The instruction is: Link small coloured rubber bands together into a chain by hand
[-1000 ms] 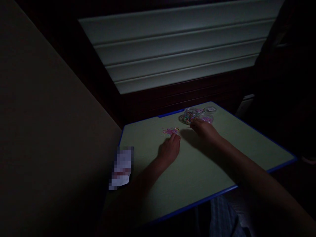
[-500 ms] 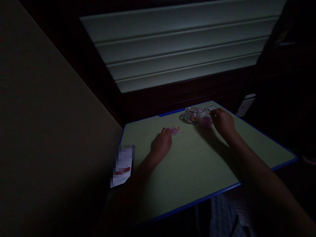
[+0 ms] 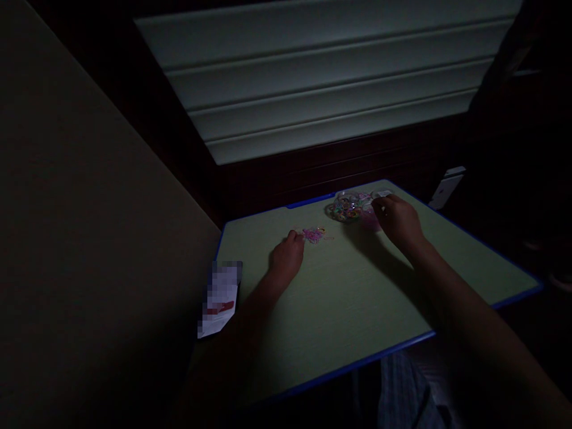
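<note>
Left hand, right hand: fingers look bunched, can't tell if gripping anything. Right's so close it could bump the round dish.

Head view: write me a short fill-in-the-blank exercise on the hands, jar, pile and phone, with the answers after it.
1. The table has a green top and a ____ edge.
2. Between the left hand and the right hand, the ____ one is nearer the jar.
3. Of the two, the ____ one is beside the pile.
4. In the picture, the phone lies to the ____ of the pile.

Missing words: blue; right; left; left.
</note>
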The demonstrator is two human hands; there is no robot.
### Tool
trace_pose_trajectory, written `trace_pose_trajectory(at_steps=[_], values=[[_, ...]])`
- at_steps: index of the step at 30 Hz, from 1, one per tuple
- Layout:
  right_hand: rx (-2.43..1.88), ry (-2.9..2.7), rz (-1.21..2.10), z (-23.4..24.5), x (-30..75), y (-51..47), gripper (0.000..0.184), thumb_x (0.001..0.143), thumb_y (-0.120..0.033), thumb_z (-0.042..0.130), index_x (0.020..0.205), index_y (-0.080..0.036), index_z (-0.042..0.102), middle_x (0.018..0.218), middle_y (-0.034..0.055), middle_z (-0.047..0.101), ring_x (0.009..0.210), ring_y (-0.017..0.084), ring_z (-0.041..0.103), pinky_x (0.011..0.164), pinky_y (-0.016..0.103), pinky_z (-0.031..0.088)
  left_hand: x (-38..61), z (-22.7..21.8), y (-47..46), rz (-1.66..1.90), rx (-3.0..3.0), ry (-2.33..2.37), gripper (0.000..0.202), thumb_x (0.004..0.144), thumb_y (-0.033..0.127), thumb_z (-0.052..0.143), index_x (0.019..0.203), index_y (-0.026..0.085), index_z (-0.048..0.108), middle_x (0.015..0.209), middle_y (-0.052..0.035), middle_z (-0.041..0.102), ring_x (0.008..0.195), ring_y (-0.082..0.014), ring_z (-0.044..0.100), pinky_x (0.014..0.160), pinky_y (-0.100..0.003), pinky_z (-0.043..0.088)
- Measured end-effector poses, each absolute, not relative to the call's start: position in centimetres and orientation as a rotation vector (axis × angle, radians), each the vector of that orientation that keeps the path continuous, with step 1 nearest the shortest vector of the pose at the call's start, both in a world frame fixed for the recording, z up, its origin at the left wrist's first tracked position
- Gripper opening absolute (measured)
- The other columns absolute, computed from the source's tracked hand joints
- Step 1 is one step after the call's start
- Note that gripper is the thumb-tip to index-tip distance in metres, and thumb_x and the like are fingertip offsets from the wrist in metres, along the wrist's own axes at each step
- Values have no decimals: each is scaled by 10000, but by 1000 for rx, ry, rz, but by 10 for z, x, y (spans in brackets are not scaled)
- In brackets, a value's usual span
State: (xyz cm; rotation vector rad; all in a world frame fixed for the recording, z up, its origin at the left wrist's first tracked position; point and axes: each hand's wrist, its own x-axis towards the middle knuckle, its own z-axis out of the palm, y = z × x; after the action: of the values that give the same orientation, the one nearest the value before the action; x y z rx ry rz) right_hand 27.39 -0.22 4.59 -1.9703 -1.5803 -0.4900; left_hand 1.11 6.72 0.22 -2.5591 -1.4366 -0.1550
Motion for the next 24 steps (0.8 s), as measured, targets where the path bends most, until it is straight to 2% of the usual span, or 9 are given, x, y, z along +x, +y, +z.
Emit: trace_pose_trajectory(at_steps=[4, 8, 16, 21, 24], values=[[-1937, -1600, -462, 45, 270, -2, 289, 879, -274, 413, 959, -172, 671, 912, 81, 646, 699, 149, 546, 583, 252, 298, 10, 0, 69, -132, -2559, -1408, 306, 946, 238, 264, 1029, 179, 553, 1080, -74, 522, 853, -153, 582, 712, -261, 458], [-1943, -1626, -439, 45, 268, -2, 282, 877, -285, 420, 923, -176, 675, 881, 74, 643, 686, 146, 543, 571, 249, 293, 11, 0, 68, -74, -2541, -1374, 282, 921, 161, 289, 1065, 171, 532, 1090, -87, 518, 846, -167, 589, 708, -282, 464], [-1900, -1762, -376, 43, 256, -1, 300, 890, -296, 402, 925, -164, 670, 873, 83, 649, 694, 156, 556, 566, 255, 305, 13, -1, 70, -81, -2511, -1370, 290, 908, 115, 262, 1086, 143, 489, 1097, -108, 504, 807, -171, 605, 649, -279, 485], [-1700, -1939, -187, 32, 235, 1, 293, 891, -260, 406, 959, -146, 667, 957, 103, 654, 791, 168, 584, 648, 250, 373, 14, -1, 65, -131, -2446, -1349, 281, 898, 101, 281, 1098, 151, 472, 1105, -102, 493, 766, -155, 605, 591, -255, 479], [-1571, -1982, -32, 26, 223, 0, 294, 885, -270, 437, 1047, -135, 643, 975, 105, 653, 750, 149, 587, 665, 246, 402, 16, 0, 61, -164, -2458, -1286, 288, 908, 116, 288, 1136, 157, 458, 1105, -96, 491, 776, -145, 605, 604, -246, 483]])
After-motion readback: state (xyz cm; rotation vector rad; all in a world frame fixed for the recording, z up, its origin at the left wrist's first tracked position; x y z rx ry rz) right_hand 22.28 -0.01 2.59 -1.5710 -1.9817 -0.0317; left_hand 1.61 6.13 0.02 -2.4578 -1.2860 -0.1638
